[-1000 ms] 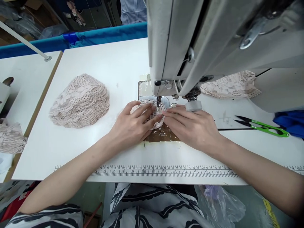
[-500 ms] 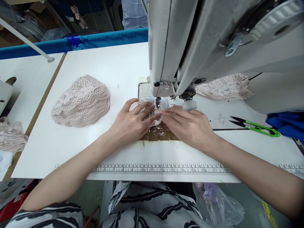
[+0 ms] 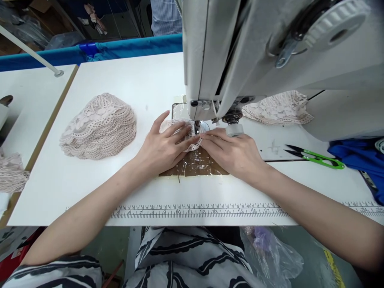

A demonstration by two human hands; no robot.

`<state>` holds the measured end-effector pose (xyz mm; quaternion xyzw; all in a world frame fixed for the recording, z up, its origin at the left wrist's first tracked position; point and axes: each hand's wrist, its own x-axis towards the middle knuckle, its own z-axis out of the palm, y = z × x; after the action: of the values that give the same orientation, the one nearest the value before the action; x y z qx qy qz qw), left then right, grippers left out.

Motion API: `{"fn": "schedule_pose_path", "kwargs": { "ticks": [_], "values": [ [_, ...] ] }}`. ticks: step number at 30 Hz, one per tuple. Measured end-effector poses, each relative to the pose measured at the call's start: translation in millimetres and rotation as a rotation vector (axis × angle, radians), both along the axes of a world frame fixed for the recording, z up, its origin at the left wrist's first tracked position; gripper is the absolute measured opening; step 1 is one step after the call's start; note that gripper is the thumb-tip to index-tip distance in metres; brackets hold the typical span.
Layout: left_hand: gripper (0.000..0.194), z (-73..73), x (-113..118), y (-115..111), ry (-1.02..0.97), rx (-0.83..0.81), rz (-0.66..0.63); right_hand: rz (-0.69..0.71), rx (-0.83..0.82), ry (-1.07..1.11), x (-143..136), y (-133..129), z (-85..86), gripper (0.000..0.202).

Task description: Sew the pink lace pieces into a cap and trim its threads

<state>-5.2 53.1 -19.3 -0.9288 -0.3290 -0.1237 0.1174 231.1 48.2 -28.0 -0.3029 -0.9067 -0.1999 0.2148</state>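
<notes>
A piece of pale pink lace (image 3: 194, 146) lies under the presser foot (image 3: 197, 127) of a sewing machine (image 3: 216, 52). My left hand (image 3: 164, 148) rests on the lace just left of the foot, palm down with its fingers spread. Right of the foot, my right hand (image 3: 235, 154) pinches the lace edge between thumb and fingertips. Part of the lace is hidden beneath my left fingers. Brown tape (image 3: 198, 163) covers the table in front of the needle plate.
A stack of lace pieces (image 3: 100, 128) sits on the left. More lace (image 3: 279, 108) lies behind the machine head. Green thread snips (image 3: 318, 158) and blue cloth (image 3: 351, 156) are at the right. A printed ruler (image 3: 192, 211) runs along the front edge. A person's striped shirt (image 3: 166, 18) shows beyond.
My left hand's index finger has lifted and spread away from the others. Both hands stay by the presser foot, and the whole view has shifted slightly.
</notes>
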Motion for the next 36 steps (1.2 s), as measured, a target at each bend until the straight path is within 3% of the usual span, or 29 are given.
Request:
{"fn": "schedule_pose_path", "kwargs": {
  "ticks": [6,12,17,36],
  "values": [
    [0.036,-2.3,-1,0,-0.004,0.014,-0.012,0.050,0.024,0.037,2,2,-2.1,0.021],
    [0.035,2.0,2,-14,0.019,0.104,-0.054,0.057,0.033,0.055,3,0,-0.6,0.020],
    [0.033,5.3,5,-21,0.011,0.087,-0.057,0.073,0.031,0.033,4,-1,0.9,0.020],
    [0.035,2.9,3,-14,-0.025,0.029,-0.041,0.050,-0.010,0.012,4,2,2.9,0.026]
  ]
}}
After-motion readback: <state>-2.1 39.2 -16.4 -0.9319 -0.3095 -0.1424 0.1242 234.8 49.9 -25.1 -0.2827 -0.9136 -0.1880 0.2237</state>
